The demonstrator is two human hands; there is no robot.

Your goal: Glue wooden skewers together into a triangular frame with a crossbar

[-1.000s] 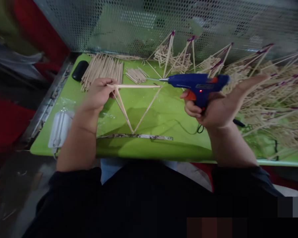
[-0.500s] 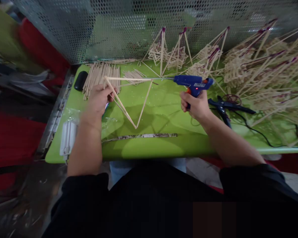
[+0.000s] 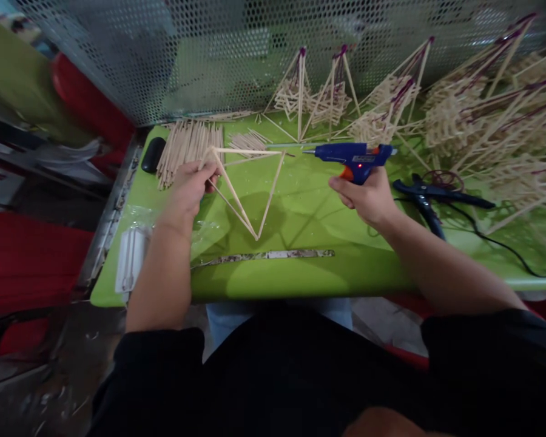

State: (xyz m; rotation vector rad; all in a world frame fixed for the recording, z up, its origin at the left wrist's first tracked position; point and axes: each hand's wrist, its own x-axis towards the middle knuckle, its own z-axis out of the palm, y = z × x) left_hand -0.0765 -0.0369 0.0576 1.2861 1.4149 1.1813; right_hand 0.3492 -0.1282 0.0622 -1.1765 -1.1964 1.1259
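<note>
A: What's nearest on the green bench (image 3: 300,276)?
B: A flat strip (image 3: 264,256).
A: And the hands?
B: Left hand (image 3: 188,188) pinches the stick triangle (image 3: 248,188) w/ its tip on the bench. Right hand (image 3: 366,194) grips the blue glue gun (image 3: 348,159). Stick piles (image 3: 188,149) further back.

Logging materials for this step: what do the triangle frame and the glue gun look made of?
Triangle frame, held by the left hand: thin pale sticks, probably bamboo or wood, matte and unpainted. Glue gun, gripped by the right hand: blue moulded plastic with a slight sheen, orange trigger, seemingly metal nozzle.
</note>
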